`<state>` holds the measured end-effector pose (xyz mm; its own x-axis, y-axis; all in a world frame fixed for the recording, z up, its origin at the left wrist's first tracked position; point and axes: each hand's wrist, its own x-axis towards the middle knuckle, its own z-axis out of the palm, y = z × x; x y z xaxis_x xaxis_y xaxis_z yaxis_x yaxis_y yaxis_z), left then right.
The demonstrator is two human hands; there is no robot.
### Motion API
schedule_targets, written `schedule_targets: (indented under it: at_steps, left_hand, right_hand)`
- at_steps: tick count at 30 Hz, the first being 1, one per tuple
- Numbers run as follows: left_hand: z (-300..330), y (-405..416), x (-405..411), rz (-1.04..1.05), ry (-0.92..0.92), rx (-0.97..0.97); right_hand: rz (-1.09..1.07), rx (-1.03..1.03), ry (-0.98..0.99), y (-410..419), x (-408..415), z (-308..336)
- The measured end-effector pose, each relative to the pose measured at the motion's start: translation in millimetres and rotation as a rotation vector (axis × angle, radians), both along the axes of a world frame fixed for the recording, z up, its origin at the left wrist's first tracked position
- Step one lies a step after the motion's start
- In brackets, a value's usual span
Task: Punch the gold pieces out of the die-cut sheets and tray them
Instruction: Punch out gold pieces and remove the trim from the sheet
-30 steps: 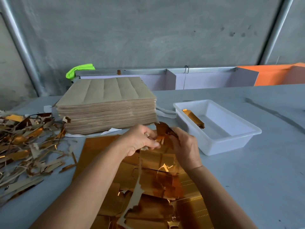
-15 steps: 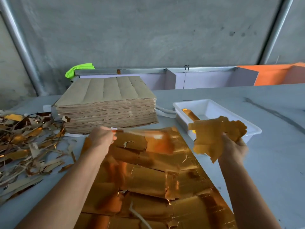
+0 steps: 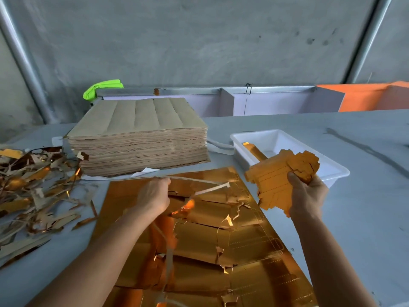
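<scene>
Beside tray (image 3: 332, 171), right hand (image 3: 306, 196) grips gold pieces (image 3: 276, 180); left hand (image 3: 153, 194) pinches scrap strip (image 3: 212, 189).

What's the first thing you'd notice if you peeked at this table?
The shiny gold sheet spread across the near middle of the table catches the eye first, with the right hand gripping a bunch of punched gold pieces in front of the white tray. Behind it sits a tall stack of brown sheets, and a messy heap of scraps lies at the left.

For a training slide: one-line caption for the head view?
Right hand carries punched gold pieces toward the tray; left hand grips scrap strips.
</scene>
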<state>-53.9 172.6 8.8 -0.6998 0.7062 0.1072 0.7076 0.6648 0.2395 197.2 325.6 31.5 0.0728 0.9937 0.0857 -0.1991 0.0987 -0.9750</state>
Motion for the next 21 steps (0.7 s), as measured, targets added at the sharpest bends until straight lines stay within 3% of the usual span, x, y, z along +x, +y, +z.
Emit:
schedule_targets:
  at_steps: [4,7,9,11,13,17,19,21]
  left_hand:
    - [-6,15,17,-0.108,0.040,-0.114]
    - [-8,24,40,-0.346,0.207,0.127]
    - [-9,31,66,-0.515,0.146,0.240]
    - [-12,39,91,-0.611,0.050,0.091]
    - [-13,46,106,-0.598,0.079,-0.125]
    - [-8,46,94,-0.539,-0.357,-0.006]
    - [2,41,79,-0.389,-0.542,0.255]
    - [17,36,61,-0.162,-0.773,0.656]
  right_hand:
    - [0.028,-0.033,0.006,-2,-2,-7]
    - [0.024,-0.029,0.012,-3,-5,-8]
    - [0.022,-0.017,0.009,-4,-8,-7]
    - [0.028,-0.020,0.005,-5,-10,-7]
    - [0.035,-0.019,-0.011,-7,-10,-6]
    - [0.031,0.020,-0.064,-9,-5,-8]
    - [0.035,0.038,-0.129,-9,-5,-11]
    - [0.042,0.075,-0.216,-10,-9,-14]
